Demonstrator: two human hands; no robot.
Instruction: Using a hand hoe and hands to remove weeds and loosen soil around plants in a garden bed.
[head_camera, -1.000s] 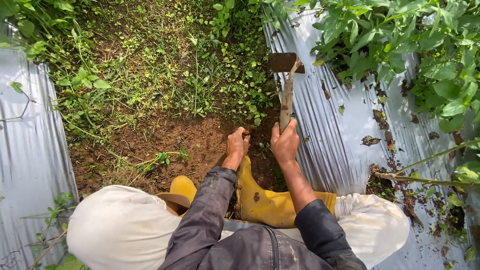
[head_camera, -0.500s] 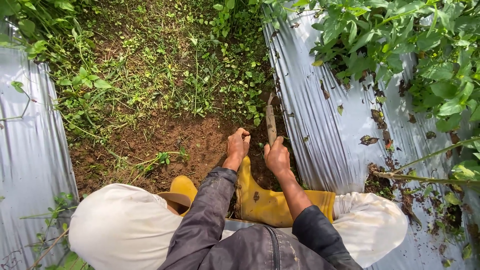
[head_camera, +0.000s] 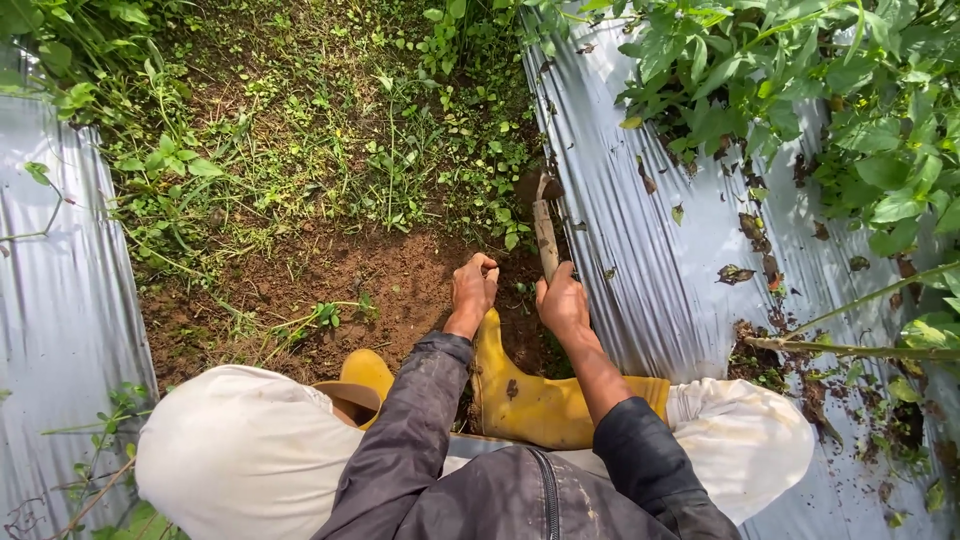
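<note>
- The person squatted over a strip of bare brown soil (head_camera: 300, 290) between two sheets of silver plastic mulch (head_camera: 640, 230).
- The right hand (head_camera: 562, 303) was wrapped tight around the wooden handle of a small hoe (head_camera: 545, 225), fingers fully curled on it.
- The hoe stood nearly upright, its head down among the weeds (head_camera: 400, 150) at the edge of the right-hand sheet.
- The left hand (head_camera: 474, 290) hung just beside the right, fingers bent into a loose fist over the dirt; I could not tell whether it had hold of anything.
- Yellow rubber boots (head_camera: 530, 400) showed under the arms, with pale trousers (head_camera: 230, 450) over the knees.
- Leafy plants (head_camera: 820, 90) crowded the right side.
</note>
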